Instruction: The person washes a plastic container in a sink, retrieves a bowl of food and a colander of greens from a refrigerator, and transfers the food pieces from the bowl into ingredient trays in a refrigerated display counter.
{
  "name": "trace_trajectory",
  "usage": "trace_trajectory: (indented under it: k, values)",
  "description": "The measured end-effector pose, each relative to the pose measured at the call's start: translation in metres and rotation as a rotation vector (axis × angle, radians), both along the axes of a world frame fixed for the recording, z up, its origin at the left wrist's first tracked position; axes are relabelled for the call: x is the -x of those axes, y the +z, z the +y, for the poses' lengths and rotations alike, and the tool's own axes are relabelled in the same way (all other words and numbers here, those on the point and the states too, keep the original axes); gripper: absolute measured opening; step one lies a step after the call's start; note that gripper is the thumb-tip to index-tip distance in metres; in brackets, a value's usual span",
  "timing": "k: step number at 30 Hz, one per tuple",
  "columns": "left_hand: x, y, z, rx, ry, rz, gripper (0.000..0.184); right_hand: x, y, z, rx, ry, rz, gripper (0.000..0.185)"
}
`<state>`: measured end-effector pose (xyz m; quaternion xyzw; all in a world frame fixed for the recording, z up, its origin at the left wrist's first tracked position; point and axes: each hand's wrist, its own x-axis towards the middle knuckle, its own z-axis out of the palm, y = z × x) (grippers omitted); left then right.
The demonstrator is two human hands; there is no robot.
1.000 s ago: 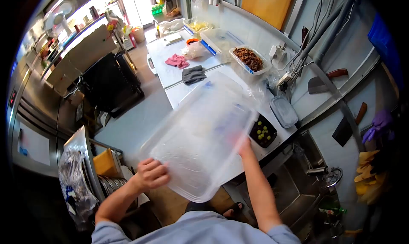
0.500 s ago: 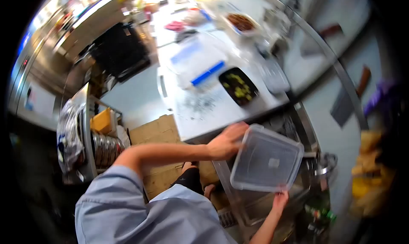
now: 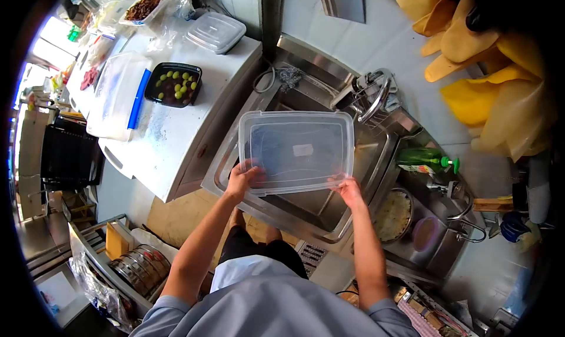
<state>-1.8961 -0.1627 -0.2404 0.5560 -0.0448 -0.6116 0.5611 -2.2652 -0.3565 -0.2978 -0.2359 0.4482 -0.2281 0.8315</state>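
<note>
A clear rectangular plastic lid (image 3: pixel 288 134) with a raised rim and a small pale label is held level over the steel sink basin (image 3: pixel 365 204). My left hand (image 3: pixel 240 182) grips its near left corner, thumb on top. At the near right corner, my right hand (image 3: pixel 348 191) pinches the edge. The fingers beneath show only faintly through the plastic. Behind the lid, a metal scrubber (image 3: pixel 289 78) lies at the sink's far left, and a tap (image 3: pixel 379 98) stands to the right.
On the white counter (image 3: pixel 168 160) at left are a black tray of green grapes (image 3: pixel 175 85), a blue-edged clear box (image 3: pixel 118 95) and a lidded container (image 3: pixel 216 32). A green soap bottle (image 3: pixel 419 157) stands right of the sink. Yellow gloves (image 3: pixel 471 60) hang on the wall.
I have turned right from the counter to face the sink. My left hand has moved from the lid's far side to its near left corner, and the lid now lies over the basin.
</note>
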Motion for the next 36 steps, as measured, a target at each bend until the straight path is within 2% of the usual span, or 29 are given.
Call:
trace_trajectory:
  k: [1, 2, 4, 5, 6, 7, 8, 10, 11, 12, 14, 16, 17, 18, 19, 20, 21, 22, 24, 25, 27, 28, 29, 31, 33, 34, 35, 36]
  values:
    - [0.0, 0.007, 0.0, 0.005, -0.011, -0.089, 0.024, -0.003, 0.001, -0.01, 0.102, 0.109, 0.128, 0.048]
    - [-0.005, 0.015, 0.001, 0.001, -0.009, -0.095, 0.024, -0.014, -0.002, -0.025, 0.291, 0.147, 0.53, 0.044]
    - [-0.013, 0.021, 0.02, -0.048, -0.005, -0.097, 0.03, -0.049, 0.026, -0.068, 1.049, 0.086, 1.037, 0.045]
    - [-0.018, 0.019, 0.03, -0.083, 0.002, -0.154, 0.031, -0.073, 0.069, -0.076, 1.413, 0.005, 1.03, 0.048]
    - [-0.018, 0.02, 0.036, -0.096, -0.004, -0.156, 0.031, -0.086, 0.082, -0.089, 1.488, 0.239, 1.012, 0.054]
    - [-0.018, 0.022, 0.042, -0.108, 0.002, -0.165, 0.029, -0.092, 0.065, -0.102, 1.714, 0.459, 1.078, 0.049]
    - [-0.02, 0.024, 0.044, -0.111, 0.01, -0.178, 0.026, -0.084, 0.039, -0.108, 1.702, 0.453, 1.079, 0.049]
    - [-0.024, 0.016, 0.038, -0.109, -0.009, -0.17, 0.028, -0.06, -0.005, -0.129, 1.537, 0.927, 1.34, 0.058]
    - [-0.023, 0.012, 0.033, -0.115, -0.021, -0.157, 0.029, -0.054, 0.0, -0.134, 1.36, 1.05, 1.446, 0.055]
    - [-0.022, 0.008, 0.029, -0.124, -0.032, -0.142, 0.031, -0.036, -0.023, -0.144, 1.367, 1.107, 1.421, 0.053]
    - [-0.015, 0.0, 0.018, -0.125, -0.021, -0.09, 0.032, -0.028, -0.024, -0.145, 1.129, 0.947, 1.052, 0.051]
    - [-0.008, -0.012, 0.0, -0.113, 0.002, -0.038, 0.034, -0.023, -0.035, -0.129, 0.635, 0.683, 0.794, 0.056]
    - [-0.005, -0.021, -0.005, -0.097, -0.021, 0.021, 0.036, -0.022, -0.026, -0.098, 0.419, 0.421, 0.655, 0.06]
    - [-0.003, -0.029, -0.011, -0.08, -0.05, 0.077, 0.037, -0.027, 0.0, -0.079, 0.369, 0.378, 0.608, 0.06]
    - [-0.002, -0.034, -0.018, -0.095, -0.056, 0.103, 0.035, -0.021, 0.003, -0.067, 0.354, 0.214, 0.576, 0.05]
    - [-0.001, -0.056, -0.024, -0.106, -0.108, 0.076, 0.037, -0.006, -0.005, -0.067, 0.383, 0.168, 0.598, 0.039]
    - [-0.002, -0.086, -0.03, -0.138, -0.214, -0.017, 0.041, -0.005, 0.017, -0.053, 0.366, 0.027, 0.584, 0.029]
    - [0.0, -0.12, -0.036, -0.172, -0.32, -0.108, 0.045, -0.004, 0.038, -0.041, 0.392, -0.043, 0.581, 0.03]
    - [0.024, -0.176, -0.058, -0.18, -0.238, -0.245, 0.056, 0.0, 0.061, -0.021, 0.419, -0.103, 0.579, 0.031]
    - [0.034, -0.165, -0.081, -0.355, -0.321, -0.346, 0.061, 0.004, 0.066, -0.013, 0.391, -0.145, 0.625, 0.033]
    - [0.059, -0.228, -0.103, -0.386, -0.408, -0.795, 0.068, 0.008, 0.079, 0.001, 0.368, -0.166, 0.668, 0.034]
    - [0.067, -0.197, -0.118, -0.396, -0.442, -0.893, 0.068, 0.009, 0.088, 0.01, 0.391, -0.232, 0.67, 0.035]
    - [0.072, -0.175, -0.128, -0.403, -0.435, -0.887, 0.068, 0.01, 0.096, 0.019, 0.412, -0.299, 0.673, 0.037]
    - [0.077, -0.146, -0.147, -0.453, -0.429, -0.856, 0.057, 0.006, 0.115, 0.037, 0.441, -0.329, 0.631, 0.039]
    - [0.078, -0.144, -0.166, -0.402, -0.388, -0.842, 0.052, -0.004, 0.139, 0.048, 0.428, -0.385, 0.56, 0.045]
    - [0.074, -0.144, -0.176, -0.35, -0.35, -0.829, 0.048, 0.003, 0.132, 0.046, 0.425, -0.389, 0.56, 0.045]
    - [0.066, -0.143, -0.185, -0.263, -0.343, -0.626, 0.046, 0.013, 0.124, 0.045, 0.422, -0.362, 0.535, 0.046]
    - [0.056, -0.182, -0.195, -0.124, -0.368, -0.546, 0.042, 0.021, 0.118, 0.044, 0.419, -0.336, 0.51, 0.047]
